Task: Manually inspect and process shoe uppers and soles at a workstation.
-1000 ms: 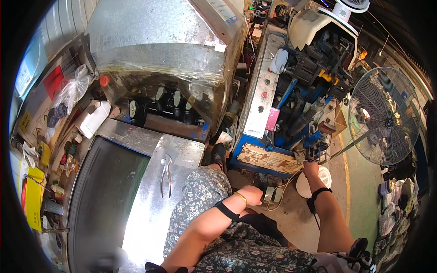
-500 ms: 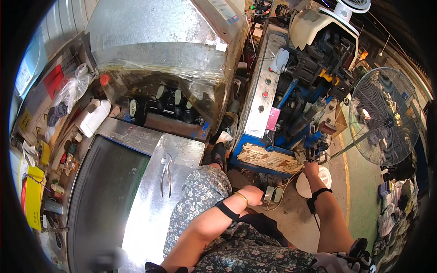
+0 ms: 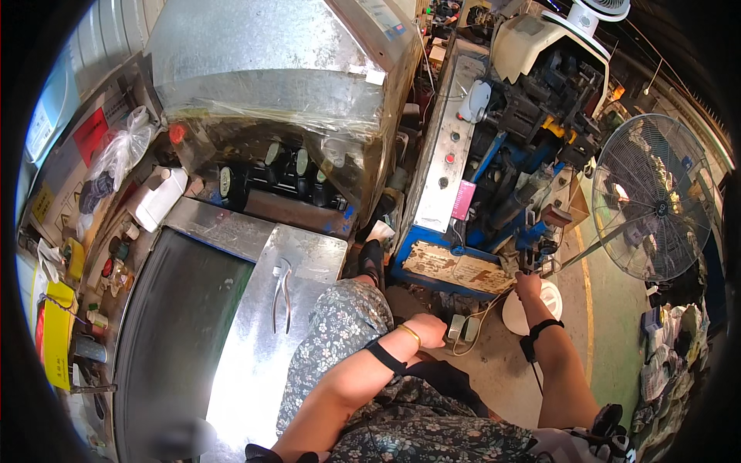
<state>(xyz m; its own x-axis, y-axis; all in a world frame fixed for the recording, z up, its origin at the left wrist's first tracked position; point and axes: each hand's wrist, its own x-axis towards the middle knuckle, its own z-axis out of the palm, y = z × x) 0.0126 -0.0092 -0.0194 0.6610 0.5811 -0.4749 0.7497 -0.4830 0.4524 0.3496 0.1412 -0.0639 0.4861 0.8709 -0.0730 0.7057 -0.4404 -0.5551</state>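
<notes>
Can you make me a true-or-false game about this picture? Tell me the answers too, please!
1. A gold-coloured bracelet is on the wrist of the left hand. True.
2. Metal pliers lie on a shiny metal plate. True.
3. The left hand is holding the pliers. False: they lie apart from both hands.
4. The right hand is at the near end of the blue-framed machine. True.
5. The big round wire-caged fan is on the left of the picture. False: that fan is on the right.
6. The plastic jug is red. False: the jug is white.
</notes>
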